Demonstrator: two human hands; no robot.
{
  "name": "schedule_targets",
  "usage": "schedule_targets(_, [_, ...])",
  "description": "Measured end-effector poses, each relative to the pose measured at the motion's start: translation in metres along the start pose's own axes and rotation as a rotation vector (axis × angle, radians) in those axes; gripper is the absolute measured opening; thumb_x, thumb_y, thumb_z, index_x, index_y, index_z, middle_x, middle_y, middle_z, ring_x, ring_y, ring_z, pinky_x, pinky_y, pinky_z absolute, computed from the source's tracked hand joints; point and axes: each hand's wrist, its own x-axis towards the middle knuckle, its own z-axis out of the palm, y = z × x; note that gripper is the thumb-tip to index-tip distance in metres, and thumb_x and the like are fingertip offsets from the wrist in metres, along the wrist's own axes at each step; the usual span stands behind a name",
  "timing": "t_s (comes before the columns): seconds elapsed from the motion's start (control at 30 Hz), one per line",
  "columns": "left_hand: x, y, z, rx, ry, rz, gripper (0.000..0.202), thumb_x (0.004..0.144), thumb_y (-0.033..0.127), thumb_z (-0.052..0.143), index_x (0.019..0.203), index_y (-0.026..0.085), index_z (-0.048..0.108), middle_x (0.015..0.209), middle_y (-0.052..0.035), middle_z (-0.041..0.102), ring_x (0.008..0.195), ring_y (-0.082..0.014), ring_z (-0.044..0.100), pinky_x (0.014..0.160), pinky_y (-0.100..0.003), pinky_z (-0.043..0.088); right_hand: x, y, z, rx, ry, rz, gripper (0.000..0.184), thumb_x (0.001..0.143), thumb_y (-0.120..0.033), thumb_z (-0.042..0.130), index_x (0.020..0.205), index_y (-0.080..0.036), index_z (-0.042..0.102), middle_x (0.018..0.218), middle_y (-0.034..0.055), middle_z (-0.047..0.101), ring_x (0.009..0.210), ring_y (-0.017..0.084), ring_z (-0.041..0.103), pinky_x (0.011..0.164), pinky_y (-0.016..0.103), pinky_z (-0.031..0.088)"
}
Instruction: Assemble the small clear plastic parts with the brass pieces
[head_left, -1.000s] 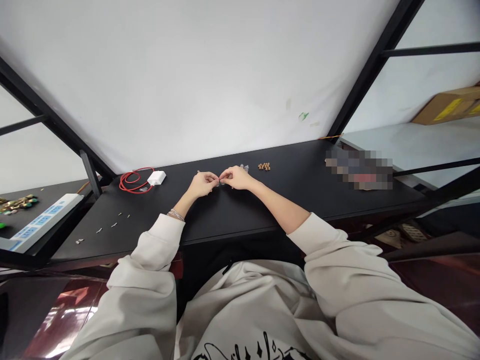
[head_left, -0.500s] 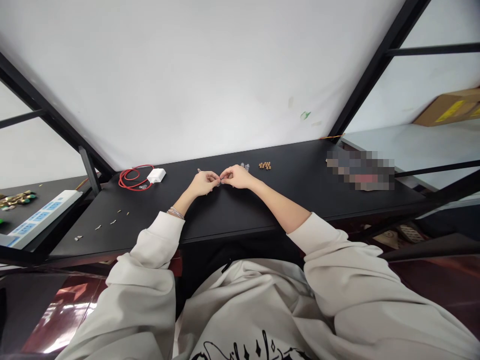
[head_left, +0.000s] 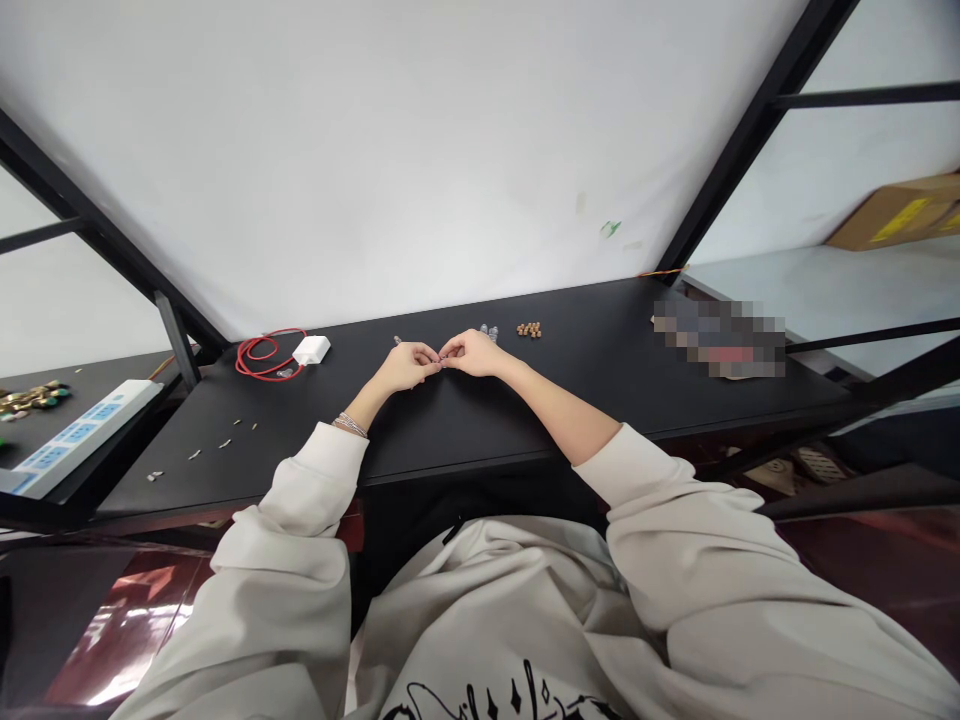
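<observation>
My left hand (head_left: 411, 366) and my right hand (head_left: 472, 353) meet above the black table, fingertips pinched together almost touching. Between them is something tiny, mostly covered by the fingers, whose kind I cannot make out. Just behind my right hand stand a few small clear glass-like pieces (head_left: 493, 333). Farther right lies a cluster of several small tan cork-like pieces (head_left: 529, 329). A small clear-looking piece (head_left: 397, 341) shows at the back of my left hand.
On the black table (head_left: 600, 370), a red cable (head_left: 247, 365) with a white adapter (head_left: 311, 349) lies at the left. Several small pale scraps (head_left: 195, 455) are scattered near the front left. A power strip (head_left: 82, 435) sits farther left; a blurred-out object (head_left: 720, 340) lies at the right.
Both hands stay in the same place. Only the fingertips shift slightly, and the tiny thing between them looks more covered now.
</observation>
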Motion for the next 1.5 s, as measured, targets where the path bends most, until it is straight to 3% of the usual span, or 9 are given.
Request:
schedule_targets(0.27, [-0.003, 0.006, 0.0, 0.054, 0.038, 0.013, 0.02, 0.075, 0.034, 0.082, 0.082, 0.016, 0.075, 0.056, -0.0029, 0.066, 0.043, -0.013, 0.055, 0.043, -0.024, 0.043, -0.003, -0.003, -0.001, 0.057, 0.005, 0.015, 0.013, 0.082, -0.019, 0.076, 0.094, -0.018, 0.082, 0.076, 0.0032, 0.075, 0.07, 0.016, 0.068, 0.08, 0.038, 0.055])
schedule_targets(0.43, [-0.002, 0.002, -0.002, -0.021, 0.116, 0.043, 0.027, 0.077, 0.039, 0.08, 0.092, 0.017, 0.077, 0.056, -0.0029, 0.066, 0.04, -0.0135, 0.055, 0.037, -0.023, 0.041, -0.006, -0.009, -0.001, 0.298, 0.024, 0.108, 0.016, 0.084, -0.025, 0.077, 0.095, -0.014, 0.079, 0.071, 0.0052, 0.073, 0.052, 0.014, 0.065, 0.061, 0.035, 0.06])
schedule_targets(0.6, [-0.002, 0.002, -0.001, -0.106, 0.1, 0.027, 0.029, 0.076, 0.035, 0.083, 0.095, 0.015, 0.078, 0.067, -0.0076, 0.072, 0.047, -0.016, 0.063, 0.035, -0.022, 0.043, -0.009, -0.014, -0.001, 0.422, 0.04, 0.14, 0.019, 0.079, -0.028, 0.085, 0.088, -0.013, 0.076, 0.069, 0.0065, 0.073, 0.053, 0.015, 0.066, 0.05, 0.031, 0.061])
schedule_targets(0.73, [-0.003, 0.005, -0.001, -0.165, 0.085, 0.019, 0.031, 0.075, 0.033, 0.084, 0.097, 0.013, 0.078, 0.073, -0.0093, 0.075, 0.052, -0.0166, 0.067, 0.038, -0.022, 0.049, -0.009, -0.016, -0.001, 0.456, 0.063, 0.147, 0.015, 0.081, -0.023, 0.082, 0.088, -0.012, 0.075, 0.072, 0.0062, 0.074, 0.049, 0.012, 0.064, 0.045, 0.025, 0.058])
schedule_targets(0.93, [-0.004, 0.009, -0.001, -0.206, 0.087, 0.046, 0.031, 0.073, 0.03, 0.083, 0.098, 0.011, 0.079, 0.07, -0.0067, 0.072, 0.055, -0.0157, 0.067, 0.041, -0.022, 0.052, -0.008, -0.018, -0.001, 0.542, 0.094, 0.177, 0.009, 0.082, -0.015, 0.078, 0.09, -0.012, 0.075, 0.056, 0.0013, 0.067, 0.044, 0.013, 0.063, 0.041, 0.023, 0.057])
schedule_targets(1.5, [-0.002, 0.006, -0.001, -0.215, 0.128, 0.04, 0.035, 0.076, 0.031, 0.084, 0.103, 0.01, 0.079, 0.076, -0.0099, 0.075, 0.06, -0.0166, 0.068, 0.042, -0.021, 0.051, -0.009, -0.015, -0.002, 0.624, 0.066, 0.225, 0.022, 0.081, -0.016, 0.082, 0.103, -0.013, 0.076, 0.09, 0.01, 0.08, 0.056, 0.015, 0.071, 0.044, 0.022, 0.059])
